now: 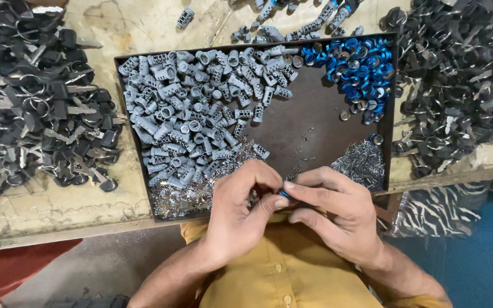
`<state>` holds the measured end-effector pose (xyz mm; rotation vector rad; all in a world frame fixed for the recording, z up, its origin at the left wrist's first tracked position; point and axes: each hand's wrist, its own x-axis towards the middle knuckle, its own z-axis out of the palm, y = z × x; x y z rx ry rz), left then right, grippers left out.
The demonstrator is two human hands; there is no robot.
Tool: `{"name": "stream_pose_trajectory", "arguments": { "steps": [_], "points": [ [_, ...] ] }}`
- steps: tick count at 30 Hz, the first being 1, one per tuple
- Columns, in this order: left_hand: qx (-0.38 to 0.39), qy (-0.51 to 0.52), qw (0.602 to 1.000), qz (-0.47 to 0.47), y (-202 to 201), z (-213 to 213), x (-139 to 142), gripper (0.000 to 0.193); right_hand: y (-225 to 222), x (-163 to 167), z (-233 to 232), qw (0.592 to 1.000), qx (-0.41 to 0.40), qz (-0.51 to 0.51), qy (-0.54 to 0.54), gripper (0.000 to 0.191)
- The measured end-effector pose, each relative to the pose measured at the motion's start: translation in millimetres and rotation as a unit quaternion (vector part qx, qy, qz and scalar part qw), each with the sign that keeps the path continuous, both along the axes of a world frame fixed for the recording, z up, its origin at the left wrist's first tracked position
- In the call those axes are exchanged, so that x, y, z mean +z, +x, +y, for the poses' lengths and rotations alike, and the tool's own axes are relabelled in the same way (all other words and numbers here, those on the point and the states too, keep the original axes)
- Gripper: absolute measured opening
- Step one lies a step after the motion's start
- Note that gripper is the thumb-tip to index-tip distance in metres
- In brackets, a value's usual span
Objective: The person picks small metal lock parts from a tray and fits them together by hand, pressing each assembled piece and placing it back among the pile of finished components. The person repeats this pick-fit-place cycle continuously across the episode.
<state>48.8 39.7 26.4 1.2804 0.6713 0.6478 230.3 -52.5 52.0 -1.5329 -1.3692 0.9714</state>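
My left hand point(239, 214) and my right hand point(332, 211) meet at the near edge of a dark tray point(309, 128). Between their fingertips they pinch one small part with a blue ring point(284, 193); most of it is hidden by my fingers. The tray holds a big heap of grey lock cylinders point(195, 108) on its left, a pile of blue rings point(360, 65) in its far right corner, and small shiny metal bits point(360, 162) along its near side.
Heaps of black-headed keys on rings lie on the worn bench left point(35, 108) and right point(457, 80) of the tray. Several loose grey cylinders point(292, 23) lie beyond the tray. The bench edge runs just under my hands.
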Motion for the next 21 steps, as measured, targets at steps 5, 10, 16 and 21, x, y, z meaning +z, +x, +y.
{"name": "stream_pose_trajectory", "arguments": {
  "steps": [5,10,16,21],
  "points": [
    [-0.023,-0.248,0.963,-0.104,0,4,-8,0.06,-1,-7,-8,0.994,0.032,-0.084,0.064,0.054],
    [-0.087,-0.364,0.921,-0.109,12,-5,-20,0.019,-10,-25,-17,0.949,-0.05,-0.239,0.197,0.045],
    [-0.038,-0.265,0.963,-0.028,10,-12,-28,0.015,52,-8,-14,0.939,-0.12,-0.319,0.053,0.042],
    [-0.018,-0.203,0.978,-0.047,4,-16,-26,0.015,132,-14,-9,0.837,-0.124,-0.534,-0.01,0.031]
  ]
}}
